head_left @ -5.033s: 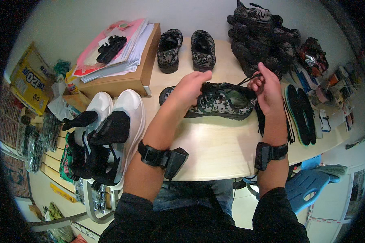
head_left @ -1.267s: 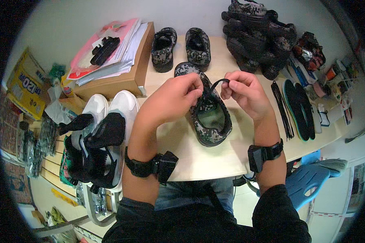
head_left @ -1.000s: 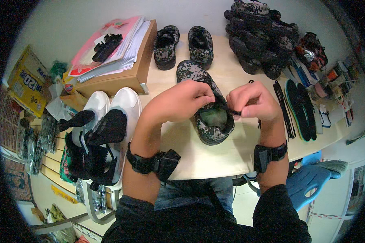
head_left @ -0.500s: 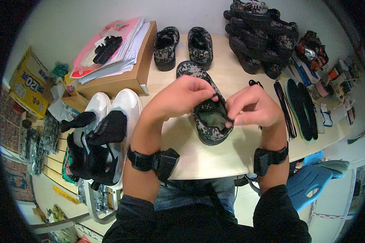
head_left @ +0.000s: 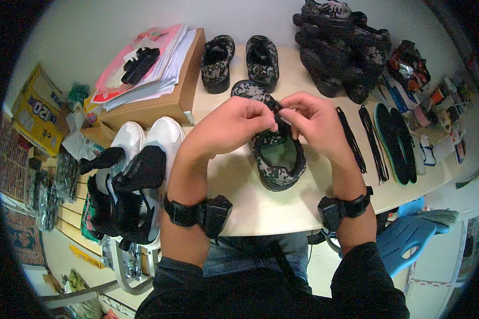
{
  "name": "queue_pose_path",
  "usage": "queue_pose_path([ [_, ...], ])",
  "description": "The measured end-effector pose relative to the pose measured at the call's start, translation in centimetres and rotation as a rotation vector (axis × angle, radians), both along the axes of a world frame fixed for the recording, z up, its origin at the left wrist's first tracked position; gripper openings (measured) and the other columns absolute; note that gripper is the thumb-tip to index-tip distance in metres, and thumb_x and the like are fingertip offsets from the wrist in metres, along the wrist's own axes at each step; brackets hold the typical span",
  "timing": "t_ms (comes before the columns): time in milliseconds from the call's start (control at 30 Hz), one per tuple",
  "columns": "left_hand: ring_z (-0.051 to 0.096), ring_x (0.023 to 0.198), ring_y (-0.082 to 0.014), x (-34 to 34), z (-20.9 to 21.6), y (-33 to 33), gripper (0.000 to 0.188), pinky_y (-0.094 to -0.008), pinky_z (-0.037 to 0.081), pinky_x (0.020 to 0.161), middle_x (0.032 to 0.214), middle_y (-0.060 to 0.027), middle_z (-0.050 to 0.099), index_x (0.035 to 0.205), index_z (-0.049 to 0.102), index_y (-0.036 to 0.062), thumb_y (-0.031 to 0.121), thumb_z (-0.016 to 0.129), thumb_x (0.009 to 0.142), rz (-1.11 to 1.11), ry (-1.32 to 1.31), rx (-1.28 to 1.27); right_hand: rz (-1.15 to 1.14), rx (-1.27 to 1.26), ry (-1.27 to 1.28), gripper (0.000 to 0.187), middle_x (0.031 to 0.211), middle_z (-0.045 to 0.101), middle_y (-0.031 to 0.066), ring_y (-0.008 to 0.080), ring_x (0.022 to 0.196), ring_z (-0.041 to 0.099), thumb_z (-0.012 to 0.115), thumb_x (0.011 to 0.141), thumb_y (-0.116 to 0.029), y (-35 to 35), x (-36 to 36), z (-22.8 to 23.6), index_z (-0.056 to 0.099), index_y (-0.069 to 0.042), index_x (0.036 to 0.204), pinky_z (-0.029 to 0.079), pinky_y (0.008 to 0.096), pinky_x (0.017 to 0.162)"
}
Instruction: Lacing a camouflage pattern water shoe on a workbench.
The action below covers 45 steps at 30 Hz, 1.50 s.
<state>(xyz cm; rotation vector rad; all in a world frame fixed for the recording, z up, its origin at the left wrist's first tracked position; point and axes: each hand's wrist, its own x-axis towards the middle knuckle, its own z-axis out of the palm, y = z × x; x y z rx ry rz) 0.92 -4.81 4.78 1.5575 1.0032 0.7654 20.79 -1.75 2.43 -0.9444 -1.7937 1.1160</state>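
A camouflage shoe (head_left: 275, 183) with a black collar stands on the table in front of me, its toe pointing away and its green inside showing. Over its lacing area, my left hand (head_left: 245, 121) is closed in a pinch at the left side. My right hand (head_left: 315, 121) has its thumb and fingers pinched together at the right side, close to the left fingertips. Whatever thin dark thing lies between the fingers is too small to make out. Right of my right hand lie two bundles of black shoelaces (head_left: 351, 139).
Two more camouflage shoes (head_left: 216, 64) stand behind, and a pile of them (head_left: 343, 50) rises at the back right. Insoles (head_left: 393, 143) lie at the right. A cardboard box (head_left: 189, 87) with papers and white sneakers (head_left: 165, 135) are at the left.
My right hand has moved up and left, from the shoe's collar to the lacing area beside my left hand. My left hand has shifted slightly left.
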Motion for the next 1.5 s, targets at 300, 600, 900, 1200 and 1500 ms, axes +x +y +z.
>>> queue_pose_path([
  [300, 0.051, 0.07, -0.0067, -0.1, -0.1, 0.2, 0.017, -0.0208, 0.041, 0.064, 0.076, 0.0004, 0.061, 0.083, 0.064, 0.0018, 0.015, 0.055, 0.088, 0.089, 0.02, 0.004, 0.162, 0.195, -0.177, 0.011, 0.091, 0.058, 0.0088, 0.0146, 0.074, 0.054, 0.061, 0.082, -0.006, 0.5, 0.2, -0.6, 0.062, 0.001, 0.089, 0.044, 0.0264, 0.066],
  [600, 0.043, 0.056, -0.0045, 0.1, -0.8, 0.4, 0.017, -0.0211, 0.033, 0.048, 0.067, 0.0042, 0.054, 0.082, 0.065, 0.0056, 0.017, 0.054, 0.089, 0.091, -0.018, -0.017, -0.058, 0.162, -0.074, 0.013, 0.084, 0.062, 0.0052, 0.011, 0.069, 0.054, 0.06, 0.083, -0.007, 0.4, -0.4, -1.0, 0.065, 0.0, 0.093, 0.044, 0.0247, 0.063],
  [900, 0.045, 0.06, -0.0049, -0.1, -0.4, 0.3, 0.017, -0.0212, 0.035, 0.053, 0.068, 0.0028, 0.056, 0.082, 0.066, 0.004, 0.016, 0.055, 0.088, 0.099, -0.013, -0.02, 0.178, 0.136, -0.157, 0.012, 0.095, 0.061, 0.0048, 0.0078, 0.076, 0.054, 0.063, 0.08, -0.007, -0.1, 0.1, 0.3, 0.063, 0.0, 0.09, 0.043, 0.0235, 0.064],
  [1200, 0.044, 0.052, -0.003, -0.2, -0.7, 0.6, 0.018, -0.0185, 0.035, 0.044, 0.066, 0.0048, 0.055, 0.084, 0.064, 0.0062, 0.021, 0.056, 0.09, 0.144, 0.085, 0.076, 0.095, 0.483, -0.326, 0.016, 0.091, 0.058, 0.0134, 0.0292, 0.079, 0.059, 0.068, 0.076, -0.007, -0.4, -0.1, 0.2, 0.061, 0.002, 0.088, 0.047, 0.032, 0.072],
  [1500, 0.04, 0.049, -0.0033, -0.7, -0.6, 0.5, 0.016, -0.0203, 0.032, 0.042, 0.058, 0.0067, 0.046, 0.085, 0.063, 0.0064, 0.022, 0.059, 0.089, 0.221, 0.102, 0.059, 0.095, 0.076, -0.026, 0.021, 0.095, 0.063, 0.0115, 0.0217, 0.081, 0.06, 0.055, 0.089, -0.017, 1.1, 1.8, 0.8, 0.061, 0.002, 0.081, 0.047, 0.0325, 0.074],
])
